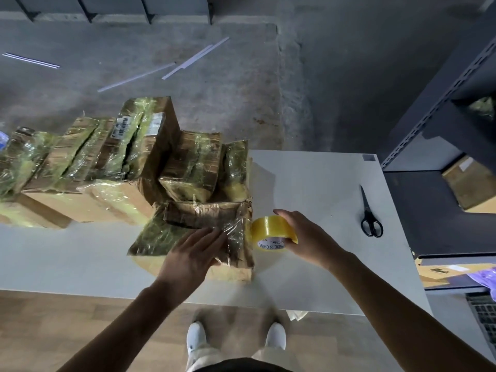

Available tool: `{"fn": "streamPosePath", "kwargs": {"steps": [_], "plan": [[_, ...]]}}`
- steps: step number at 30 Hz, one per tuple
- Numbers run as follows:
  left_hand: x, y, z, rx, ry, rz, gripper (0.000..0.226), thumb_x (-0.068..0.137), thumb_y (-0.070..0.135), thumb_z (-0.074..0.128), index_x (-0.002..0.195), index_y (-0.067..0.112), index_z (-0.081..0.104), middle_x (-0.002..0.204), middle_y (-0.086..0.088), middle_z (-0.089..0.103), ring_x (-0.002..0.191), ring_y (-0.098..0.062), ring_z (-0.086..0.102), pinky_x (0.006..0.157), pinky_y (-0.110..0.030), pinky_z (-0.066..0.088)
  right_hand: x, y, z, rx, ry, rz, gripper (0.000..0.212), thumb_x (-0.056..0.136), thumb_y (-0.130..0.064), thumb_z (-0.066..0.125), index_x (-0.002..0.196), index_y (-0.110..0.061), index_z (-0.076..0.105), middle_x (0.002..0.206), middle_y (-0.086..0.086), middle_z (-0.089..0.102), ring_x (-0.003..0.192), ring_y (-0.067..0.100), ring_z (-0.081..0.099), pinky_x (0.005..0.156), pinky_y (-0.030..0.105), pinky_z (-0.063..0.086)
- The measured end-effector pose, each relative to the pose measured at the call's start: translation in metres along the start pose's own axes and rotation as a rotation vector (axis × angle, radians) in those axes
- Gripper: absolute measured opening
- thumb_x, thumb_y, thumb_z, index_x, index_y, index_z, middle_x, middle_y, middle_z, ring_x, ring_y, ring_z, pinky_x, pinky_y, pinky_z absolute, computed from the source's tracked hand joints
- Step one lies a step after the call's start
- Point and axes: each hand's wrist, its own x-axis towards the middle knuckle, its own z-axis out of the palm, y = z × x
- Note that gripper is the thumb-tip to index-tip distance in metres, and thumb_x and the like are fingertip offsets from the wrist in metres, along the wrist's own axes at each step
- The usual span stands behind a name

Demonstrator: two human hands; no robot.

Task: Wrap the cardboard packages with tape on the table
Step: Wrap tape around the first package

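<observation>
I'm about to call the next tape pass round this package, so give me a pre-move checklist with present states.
1. Package held down: left hand lies flat on its top. Ok.
2. Tape roll gripped: right hand holds it at the package's right edge. Ok.
3. Tape end stuck to the package: the film there is too glossy to read. Cannot tell.
4. Scissors ready for the cut: lying on the table, right of the roll. Ok.
5. Room to turn the package: wrapped stack sits tight against its far side. Not ok.
</observation>
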Motion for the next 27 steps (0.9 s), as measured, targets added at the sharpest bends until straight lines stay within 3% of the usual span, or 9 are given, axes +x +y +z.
{"fn": "streamPosePath", "kwargs": {"steps": [4,9,11,13,15,17,19,21,27], "plan": [[0.027,-0.014,-0.028,-0.092,-0.009,0.067,0.036,0.081,0.017,0.068,0.117,0.011,0.068,0.109,-0.005,0.072,0.093,-0.016,0.069,0.084,-0.031,0.053,0.007,-0.002,-0.006,0.048,0.032,0.081,0.059,0.088,-0.016,0.054,0.144,-0.028,0.037,0.126,0.000,0.050,0.108,0.021,0.056,0.088,0.034,0.046],[0.065,-0.024,-0.027,-0.283,-0.565,-0.274,0.040,0.098,0.021,0.052,0.138,0.023,0.051,0.125,0.003,0.065,0.108,-0.009,0.061,0.087,-0.025,0.044,0.007,0.012,0.006,0.069,0.029,0.150,0.048,0.088,-0.016,0.057,0.135,-0.026,0.049,0.105,0.001,0.050,0.093,0.022,0.058,0.075,0.028,0.044],[0.077,-0.023,-0.011,-0.267,-0.652,-0.300,0.039,0.098,0.021,0.052,0.137,0.024,0.051,0.128,0.003,0.063,0.111,-0.013,0.060,0.081,-0.025,0.043,0.008,0.018,0.017,0.067,0.006,0.196,0.044,0.088,-0.016,0.058,0.130,-0.024,0.049,0.104,0.003,0.054,0.087,0.022,0.056,0.070,0.026,0.038],[0.086,-0.018,0.004,-0.182,-0.627,-0.320,0.042,0.095,0.007,0.053,0.134,0.021,0.051,0.131,-0.001,0.058,0.106,-0.015,0.057,0.074,-0.024,0.042,0.009,0.023,0.026,0.062,-0.012,0.261,0.034,0.089,-0.018,0.058,0.122,-0.016,0.046,0.101,0.004,0.058,0.079,0.021,0.052,0.065,0.026,0.036],[0.090,-0.003,0.019,-0.033,-0.500,-0.346,0.048,0.090,0.000,0.048,0.136,0.017,0.047,0.139,-0.005,0.048,0.119,-0.021,0.049,0.089,-0.031,0.043,0.012,0.028,0.032,0.073,-0.013,0.326,0.026,0.092,-0.019,0.057,0.113,-0.012,0.045,0.093,0.006,0.058,0.078,0.026,0.056,0.062,0.028,0.039],[0.086,0.023,0.028,-0.028,-0.395,-0.446,0.048,0.096,0.026,0.046,0.143,0.015,0.037,0.150,-0.009,0.035,0.137,-0.027,0.033,0.109,-0.042,0.029,0.014,0.034,0.038,0.090,0.009,0.351,0.021,0.093,-0.017,0.056,0.110,-0.011,0.047,0.096,0.010,0.062,0.087,0.033,0.060,0.067,0.032,0.043],[0.077,0.050,0.034,-0.129,-0.467,-0.535,0.081,0.090,0.063,0.042,0.151,0.016,0.016,0.160,-0.007,0.013,0.147,-0.028,0.011,0.117,-0.051,0.012,0.016,0.037,0.045,0.103,0.034,0.370,0.022,0.093,-0.015,0.053,0.114,-0.012,0.050,0.103,0.012,0.064,0.095,0.033,0.060,0.073,0.035,0.045],[0.069,0.065,0.040,-0.128,-0.542,-0.568,0.105,0.081,0.075,0.043,0.152,0.016,-0.004,0.162,-0.005,-0.005,0.148,-0.027,-0.006,0.117,-0.057,0.002,0.018,0.038,0.050,0.095,0.032,0.357,0.030,0.090,-0.011,0.053,0.120,-0.015,0.052,0.109,0.012,0.063,0.100,0.032,0.058,0.078,0.034,0.045],[0.072,0.064,0.054,-0.097,-0.471,-0.600,0.092,0.085,0.062,0.043,0.152,0.014,0.002,0.160,-0.007,0.008,0.148,-0.030,0.000,0.115,-0.061,0.008,0.032,0.048,0.039,-0.127,-0.001,0.216,0.041,0.087,-0.003,0.048,0.121,-0.025,0.055,0.106,0.006,0.064,0.101,0.029,0.059,0.078,0.030,0.044]]}}
